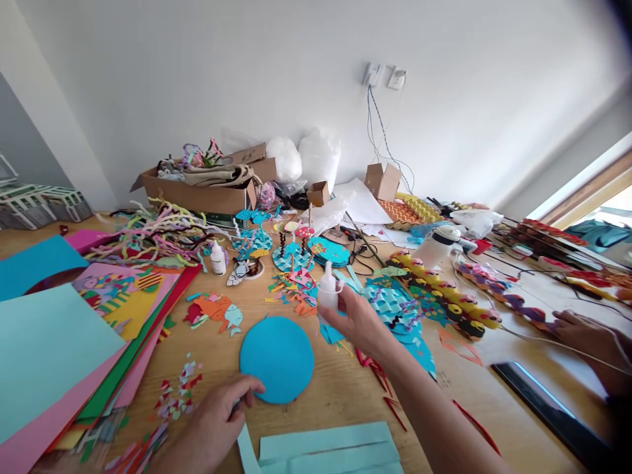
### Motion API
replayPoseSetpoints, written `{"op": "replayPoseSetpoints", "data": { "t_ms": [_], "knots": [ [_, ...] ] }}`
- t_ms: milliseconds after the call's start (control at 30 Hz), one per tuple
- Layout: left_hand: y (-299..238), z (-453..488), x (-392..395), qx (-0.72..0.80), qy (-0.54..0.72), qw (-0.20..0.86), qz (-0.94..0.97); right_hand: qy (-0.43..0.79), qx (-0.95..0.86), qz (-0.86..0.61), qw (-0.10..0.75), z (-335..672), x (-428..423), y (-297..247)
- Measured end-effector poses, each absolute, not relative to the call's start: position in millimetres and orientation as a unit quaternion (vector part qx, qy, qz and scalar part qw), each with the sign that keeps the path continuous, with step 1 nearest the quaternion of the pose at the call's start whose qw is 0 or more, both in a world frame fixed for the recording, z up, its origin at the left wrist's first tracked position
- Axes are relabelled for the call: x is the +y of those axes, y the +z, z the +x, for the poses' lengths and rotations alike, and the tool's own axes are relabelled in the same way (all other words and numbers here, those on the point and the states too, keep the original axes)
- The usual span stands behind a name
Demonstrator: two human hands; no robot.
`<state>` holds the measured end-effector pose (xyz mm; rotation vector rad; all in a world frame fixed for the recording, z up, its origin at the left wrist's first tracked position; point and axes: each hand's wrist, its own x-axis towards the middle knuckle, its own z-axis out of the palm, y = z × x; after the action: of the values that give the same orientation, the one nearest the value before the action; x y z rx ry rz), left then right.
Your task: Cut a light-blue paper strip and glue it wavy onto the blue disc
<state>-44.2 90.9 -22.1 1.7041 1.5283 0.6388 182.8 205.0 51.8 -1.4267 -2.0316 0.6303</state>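
Observation:
In my right hand (354, 320) is a small white glue bottle (328, 297), upright with its nozzle at the top. It is held above the table, just past the blue paper disc (277, 359). At the disc's lower left edge my left hand (217, 416) has its fingers curled together; whether anything is between them is hidden. A pale blue paper strip (248, 451) lies right beside that hand. Close in front of me are pale blue paper sheets (330, 447). Cut-out paper fish (214, 309) lie beyond the disc on the left.
Coloured paper sheets (54, 349) cover the left side. Pipe cleaners (148, 230) are heaped behind them, near another white bottle (218, 258). Woven blue paper fish (395, 306) and a yellow egg-carton caterpillar (444, 289) lie right. Another person's hand (582, 332) is at the far right.

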Motion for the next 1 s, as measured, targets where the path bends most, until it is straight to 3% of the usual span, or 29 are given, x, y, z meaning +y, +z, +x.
{"op": "replayPoseSetpoints", "data": {
  "t_ms": [167,533,1000],
  "knots": [
    [-29,-41,82,0.592,0.137,0.273,0.746,0.397,-0.734,-0.485,0.262,180,167,33],
    [-41,-36,73,0.583,0.073,0.169,0.791,0.594,-0.497,-0.442,0.453,141,161,6],
    [-75,-41,73,0.584,0.102,0.134,0.794,0.635,-0.435,-0.390,0.505,118,156,4]
  ]
}}
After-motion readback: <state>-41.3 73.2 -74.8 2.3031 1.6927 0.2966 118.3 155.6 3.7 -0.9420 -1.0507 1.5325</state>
